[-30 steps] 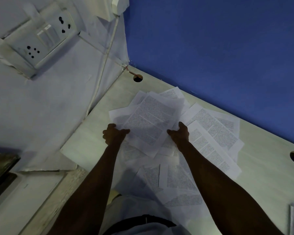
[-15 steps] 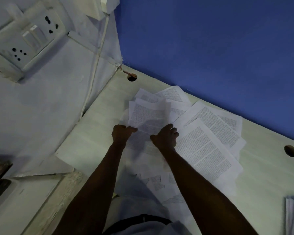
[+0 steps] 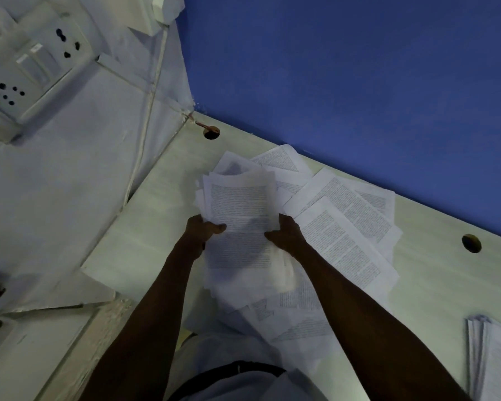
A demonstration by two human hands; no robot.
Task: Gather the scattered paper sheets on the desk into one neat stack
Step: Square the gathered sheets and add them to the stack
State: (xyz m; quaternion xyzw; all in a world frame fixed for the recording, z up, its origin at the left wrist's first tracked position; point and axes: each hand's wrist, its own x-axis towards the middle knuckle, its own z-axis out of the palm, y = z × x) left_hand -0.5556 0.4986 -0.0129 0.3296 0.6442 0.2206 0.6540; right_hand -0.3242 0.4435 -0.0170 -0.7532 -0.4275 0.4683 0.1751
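Observation:
A loose bundle of printed paper sheets (image 3: 240, 215) is held between both hands over the pale desk (image 3: 145, 241). My left hand (image 3: 201, 228) grips its left edge, thumb on top. My right hand (image 3: 287, 234) grips its right edge, thumb on the page. The bundle's edges are uneven and its near end is blurred. More printed sheets (image 3: 350, 227) lie fanned out to the right, against the blue wall. Others (image 3: 295, 325) lie overlapped near the desk's front edge, between my forearms.
A separate pile of sheets (image 3: 495, 357) sits at the desk's right front. Cable holes (image 3: 211, 132) (image 3: 471, 243) pierce the desk top near the blue wall. A socket board (image 3: 32, 70) and a cable (image 3: 145, 117) are on the white wall at left.
Both hands have closed in from the sides and drawn the middle sheets together into one bundle, now gripped at both edges. The camera has shifted slightly.

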